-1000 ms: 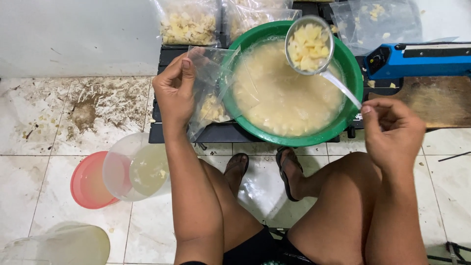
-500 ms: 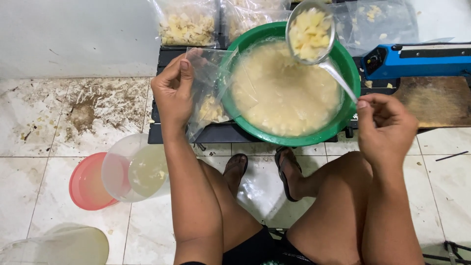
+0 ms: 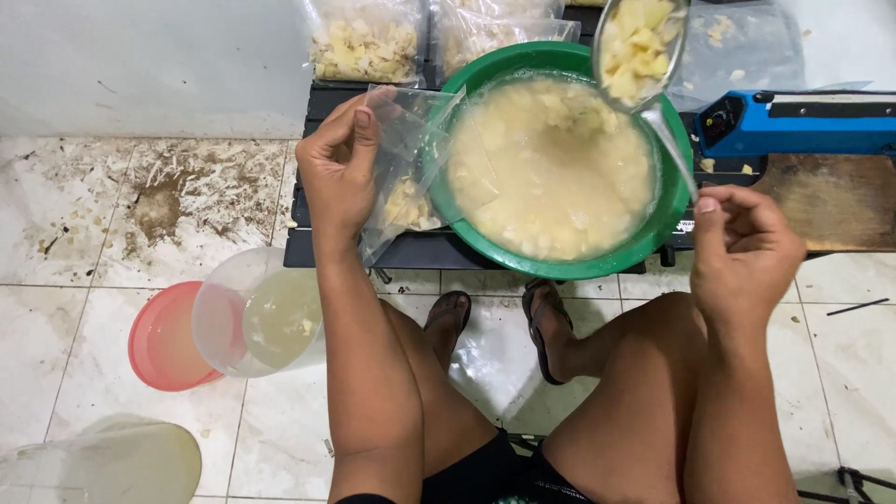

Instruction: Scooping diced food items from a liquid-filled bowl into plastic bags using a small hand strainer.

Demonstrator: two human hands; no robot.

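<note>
My left hand (image 3: pixel 338 168) pinches open a clear plastic bag (image 3: pixel 411 159) with some pale yellow chunks at its bottom, held against the left rim of a green basin (image 3: pixel 674 201). The basin holds cloudy liquid with pale chunks (image 3: pixel 551 168). My right hand (image 3: pixel 742 245) grips the thin handle of a metal strainer ladle (image 3: pixel 639 47), lifted above the basin's far right side and heaped with yellow pieces.
Filled clear bags (image 3: pixel 366 42) lie behind the basin on a low black stand (image 3: pixel 322 245). A blue sealing machine (image 3: pixel 803 121) sits right. On the tiled floor at left stand a clear tub of liquid (image 3: pixel 266 313), a pink lid (image 3: pixel 163 341) and another container (image 3: pixel 103 462). My knees and sandalled feet are below.
The ladle has risen out of the liquid and moved up and slightly right with its load. My left hand keeps the bag where it was.
</note>
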